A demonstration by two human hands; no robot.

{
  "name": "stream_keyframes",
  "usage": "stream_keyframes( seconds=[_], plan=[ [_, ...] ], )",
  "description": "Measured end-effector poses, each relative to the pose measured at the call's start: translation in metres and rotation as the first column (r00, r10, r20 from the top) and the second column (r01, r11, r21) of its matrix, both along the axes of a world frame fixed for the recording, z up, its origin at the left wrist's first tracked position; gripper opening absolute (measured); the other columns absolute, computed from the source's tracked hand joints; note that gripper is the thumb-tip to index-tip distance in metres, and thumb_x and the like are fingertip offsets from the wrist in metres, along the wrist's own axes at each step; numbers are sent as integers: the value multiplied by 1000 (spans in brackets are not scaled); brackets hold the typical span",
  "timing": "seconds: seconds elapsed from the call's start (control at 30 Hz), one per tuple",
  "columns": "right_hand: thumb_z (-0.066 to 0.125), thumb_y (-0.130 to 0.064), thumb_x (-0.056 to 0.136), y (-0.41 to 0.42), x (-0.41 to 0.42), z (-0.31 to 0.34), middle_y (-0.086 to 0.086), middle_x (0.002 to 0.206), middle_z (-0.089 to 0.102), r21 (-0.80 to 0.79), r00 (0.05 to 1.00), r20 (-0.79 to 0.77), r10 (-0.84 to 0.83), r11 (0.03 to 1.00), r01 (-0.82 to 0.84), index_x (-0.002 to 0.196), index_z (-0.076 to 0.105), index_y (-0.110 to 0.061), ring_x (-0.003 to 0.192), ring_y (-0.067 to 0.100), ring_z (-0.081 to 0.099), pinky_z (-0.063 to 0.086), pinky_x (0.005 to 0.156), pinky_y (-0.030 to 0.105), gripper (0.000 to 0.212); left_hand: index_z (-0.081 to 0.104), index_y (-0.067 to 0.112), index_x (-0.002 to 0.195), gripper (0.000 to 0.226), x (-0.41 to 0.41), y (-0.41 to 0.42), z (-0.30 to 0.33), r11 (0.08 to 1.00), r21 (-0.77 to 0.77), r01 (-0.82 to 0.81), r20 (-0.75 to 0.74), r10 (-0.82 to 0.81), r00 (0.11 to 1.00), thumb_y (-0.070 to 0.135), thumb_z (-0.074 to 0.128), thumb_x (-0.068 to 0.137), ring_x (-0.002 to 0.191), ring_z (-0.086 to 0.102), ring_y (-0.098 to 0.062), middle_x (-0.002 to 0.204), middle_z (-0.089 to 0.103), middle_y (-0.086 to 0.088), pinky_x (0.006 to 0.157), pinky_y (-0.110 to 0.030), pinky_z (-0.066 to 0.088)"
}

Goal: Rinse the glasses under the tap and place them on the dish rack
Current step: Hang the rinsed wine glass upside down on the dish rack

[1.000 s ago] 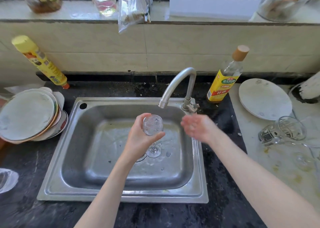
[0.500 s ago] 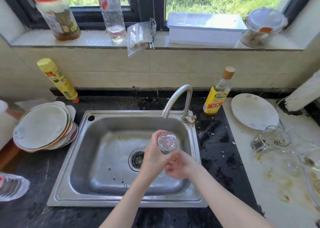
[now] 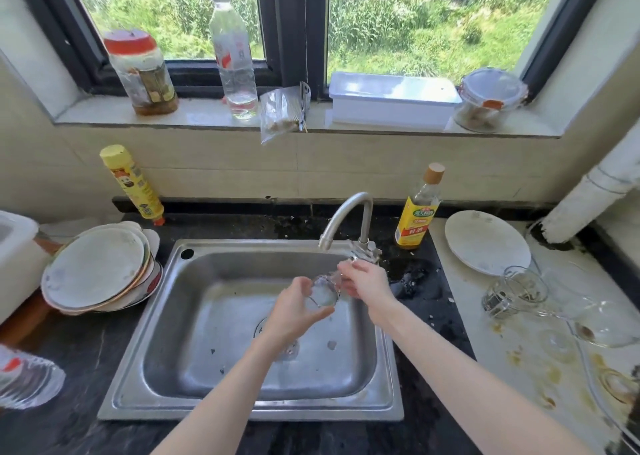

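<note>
The clear stemmed wine glass (image 3: 323,290), upright in the left hand (image 3: 294,311) a second ago, now lies tipped on its side over the middle of the stainless steel sink (image 3: 138,361), just below and in front of the curved metal tap (image 3: 346,215). The left hand curls round its bowl. The right hand (image 3: 363,281), which hung open and apart beside the tap a second ago, has closed in on the glass; its fingers are bent at the other end of it, though whether they pinch the stem or only rub it I cannot tell. No stream of water is plain to see. I judge this to be the rinsing or rubbing step, with the placing not yet begun.

The head has also lifted, so the window and its sill now show. The black speckled stone table (image 3: 429,430) carries the sink. At its left edge leans a stack of pale round plates (image 3: 97,271); a yellow spray bottle (image 3: 133,183) stands at the back left. Behind the tap to the right stands a yellow-labelled oil bottle with a cork-coloured cap (image 3: 419,209). On the stained white surface at the right lie a white round plate (image 3: 486,243) and a clear glass mug on its side (image 3: 516,290). A wire frame at the far right may be the dish rack; I cannot tell.
</note>
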State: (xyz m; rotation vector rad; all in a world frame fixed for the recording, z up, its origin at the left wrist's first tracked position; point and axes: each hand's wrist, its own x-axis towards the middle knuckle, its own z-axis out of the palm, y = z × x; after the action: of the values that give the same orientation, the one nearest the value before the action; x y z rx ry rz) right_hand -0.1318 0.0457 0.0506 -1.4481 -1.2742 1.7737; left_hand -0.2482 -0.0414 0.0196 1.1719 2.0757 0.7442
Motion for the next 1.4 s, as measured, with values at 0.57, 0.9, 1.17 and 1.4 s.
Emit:
stream_keyframes(
  seconds=[0.57,0.9,1.17,1.4],
  plan=[
    [72,-26,80,-57,28,45,0,66,70,473,980,141,-137,879,55,68,74,-15,64,11,62,49,68,30,16,47,18,122,62,-11,-9,42,878,34,478,-231,-459,858,52,68,74,108,54,-13,116,61,6,92,-31,46],
    [72,-26,80,-178,143,60,6,74,74,449,838,139,-527,788,421,71,74,-17,75,15,69,50,71,31,13,17,26,147,61,46,-64,58,506,-6,863,-469,-763,444,51,37,95,139,22,-12,152,26,9,110,-27,24],
    [72,-27,81,-339,289,71,17,75,72,542,533,252,-807,574,613,76,74,1,70,16,65,46,68,34,29,27,31,145,90,207,-123,62,91,17,996,-556,-827,85,77,-8,76,138,31,-15,148,37,8,111,-33,25],
    [73,-22,80,-511,409,74,11,79,74,542,245,265,-933,354,762,80,76,-5,75,11,63,49,74,35,17,39,23,141,80,385,-230,60,-256,12,967,-522,-826,-212,70,4,87,131,44,-24,139,50,0,106,-39,35]
  ],
)
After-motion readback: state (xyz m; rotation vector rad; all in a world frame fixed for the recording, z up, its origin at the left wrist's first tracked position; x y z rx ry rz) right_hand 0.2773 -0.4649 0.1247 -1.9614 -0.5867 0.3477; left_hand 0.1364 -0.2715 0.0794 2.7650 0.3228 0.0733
